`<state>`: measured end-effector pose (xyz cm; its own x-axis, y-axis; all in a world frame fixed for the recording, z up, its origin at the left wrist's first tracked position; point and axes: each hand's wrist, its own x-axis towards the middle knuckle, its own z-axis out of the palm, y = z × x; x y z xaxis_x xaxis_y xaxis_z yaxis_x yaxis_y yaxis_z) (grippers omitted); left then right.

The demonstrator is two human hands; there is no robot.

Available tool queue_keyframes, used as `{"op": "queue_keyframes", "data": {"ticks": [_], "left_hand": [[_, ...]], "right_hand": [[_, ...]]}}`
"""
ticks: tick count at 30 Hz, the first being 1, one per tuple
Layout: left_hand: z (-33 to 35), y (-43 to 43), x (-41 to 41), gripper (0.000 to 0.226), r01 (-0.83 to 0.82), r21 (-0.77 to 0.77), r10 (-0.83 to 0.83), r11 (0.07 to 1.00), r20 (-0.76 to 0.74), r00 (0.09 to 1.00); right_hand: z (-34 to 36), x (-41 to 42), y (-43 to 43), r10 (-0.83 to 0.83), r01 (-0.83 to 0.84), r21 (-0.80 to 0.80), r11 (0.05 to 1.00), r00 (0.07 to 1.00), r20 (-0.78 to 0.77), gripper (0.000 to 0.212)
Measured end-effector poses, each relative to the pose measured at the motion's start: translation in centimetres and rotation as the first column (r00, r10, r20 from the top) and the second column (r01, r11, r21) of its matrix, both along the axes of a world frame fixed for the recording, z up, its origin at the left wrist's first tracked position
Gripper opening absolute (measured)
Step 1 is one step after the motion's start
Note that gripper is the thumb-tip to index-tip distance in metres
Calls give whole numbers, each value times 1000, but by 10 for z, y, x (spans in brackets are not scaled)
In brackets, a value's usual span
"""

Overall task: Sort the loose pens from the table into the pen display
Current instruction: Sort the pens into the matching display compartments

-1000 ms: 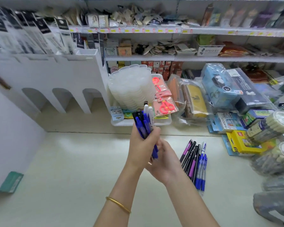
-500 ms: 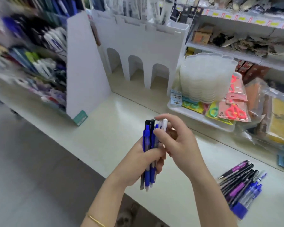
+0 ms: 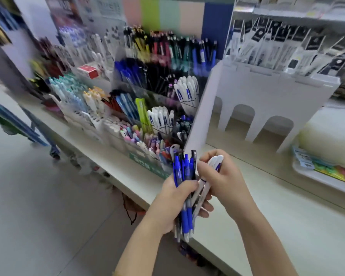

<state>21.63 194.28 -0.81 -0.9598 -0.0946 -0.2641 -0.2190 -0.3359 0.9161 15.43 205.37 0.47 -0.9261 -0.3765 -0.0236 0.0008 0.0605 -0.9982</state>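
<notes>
Pens (image 3: 184, 168), mostly blue with a few dark ones among them, stand upright in a bundle at about six o'clock in the view, tips down and clips up. The left hand (image 3: 172, 205) grips this bundle around its middle, with the fingers curled round the barrels and the thumb across the front. Just beside it, at about five o'clock, the right hand (image 3: 226, 181) pinches the white pens (image 3: 202, 187) near their upper ends. They are tilted, with their lower ends still inside the left hand's bundle. How many white ones there are I cannot tell.

Both hands are above the near edge of the table (image 3: 287, 226), a pale counter that runs from nine o'clock down to five o'clock. The pen display (image 3: 147, 108) stands on it from ten to twelve o'clock. It has tiered compartments packed with blue, black, green and pastel pens, much of it blurred. Two compartments near the display's right side hold white pens with blue print.

At one to two o'clock a white stand (image 3: 267, 96) with arched openings sits on the table, with black-and-white packets (image 3: 287, 42) upright along its top. At three o'clock a stack of clear plastic tubs (image 3: 331, 136) sits above a tray (image 3: 319, 179).
</notes>
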Motion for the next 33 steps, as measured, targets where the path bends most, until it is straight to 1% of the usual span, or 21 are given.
{"op": "queue_keyframes", "data": {"ticks": [2, 4, 7, 8, 10, 12, 13, 14, 15, 18, 19, 21, 22, 24, 25, 26, 28, 29, 31, 33], "left_hand": [[5, -38, -3, 9, -50, 22, 50, 999, 11, 999], [9, -68, -9, 11, -73, 14, 73, 997, 8, 997], [10, -101, -22, 20, -117, -138, 113, 984, -32, 993], [10, -110, -27, 19, -140, -169, 134, 976, -46, 990], [9, -124, -39, 9, -189, -170, 178, 967, -79, 981], [7, -136, -50, 12, -221, -198, 203, 955, -104, 974], [6, -144, -55, 14, -201, -230, 181, 952, -108, 978], [8, -151, -59, 15, -154, -253, 132, 955, -100, 986], [10, -157, -61, 17, -72, -258, 49, 963, -95, 994], [21, -175, -73, 24, 206, -175, -225, 963, -95, 970], [23, -181, -80, 26, 248, -159, -267, 956, -110, 957], [25, -191, -93, 24, 266, -139, -285, 954, -143, 948], [25, -196, -100, 23, 282, -120, -299, 952, -170, 939], [25, -205, -111, 31, 376, -47, -376, 925, -243, 894], [24, -210, -115, 35, 433, -6, -419, 901, -270, 867], [25, -214, -120, 34, 491, 26, -464, 871, -287, 838], [27, -222, -130, 22, 592, 35, -556, 805, -302, 774], [27, -225, -135, 17, 647, 30, -609, 762, -305, 732], [28, -231, -145, 14, 737, 47, -692, 674, -310, 652], [28, -238, -155, 15, 795, 114, -735, 595, -322, 596]], "right_hand": [[4, -2, -34, -61, 61, -3, 998, 997, -46, 17], [6, -3, -60, -111, 110, -24, 994, 992, -54, 22], [11, -6, -87, -167, 163, -65, 985, 984, -65, 24], [12, -9, -93, -188, 182, -90, 979, 980, -64, 22], [15, -17, -102, -237, 228, -124, 966, 969, -65, 21], [20, -29, -109, -289, 278, -114, 954, 953, -93, 19], [22, -35, -112, -303, 292, -107, 951, 947, -110, 19], [25, -41, -115, -304, 293, -100, 951, 945, -124, 19], [28, -47, -118, -297, 286, -94, 954, 945, -136, 18], [39, -64, -131, -222, 213, -64, 975, 955, -196, 11], [42, -70, -136, -185, 177, -57, 983, 958, -218, 8], [49, -80, -143, -111, 105, -39, 994, 966, -233, 5], [53, -83, -146, -75, 72, -21, 997, 971, -228, 6], [58, -90, -150, -3, 5, 14, 1000, 982, -190, 9], [60, -93, -151, 27, -25, 14, 1000, 988, -151, 10], [62, -96, -153, 45, -45, 4, 999, 993, -105, 11], [64, -100, -156, 70, -70, 2, 998, 996, -58, 12], [65, -101, -158, 78, -76, 36, 996, 995, -67, 14], [65, -104, -165, 85, -66, 148, 987, 988, -125, 15], [65, -106, -174, 64, -34, 186, 982, 986, -157, 16]]}}
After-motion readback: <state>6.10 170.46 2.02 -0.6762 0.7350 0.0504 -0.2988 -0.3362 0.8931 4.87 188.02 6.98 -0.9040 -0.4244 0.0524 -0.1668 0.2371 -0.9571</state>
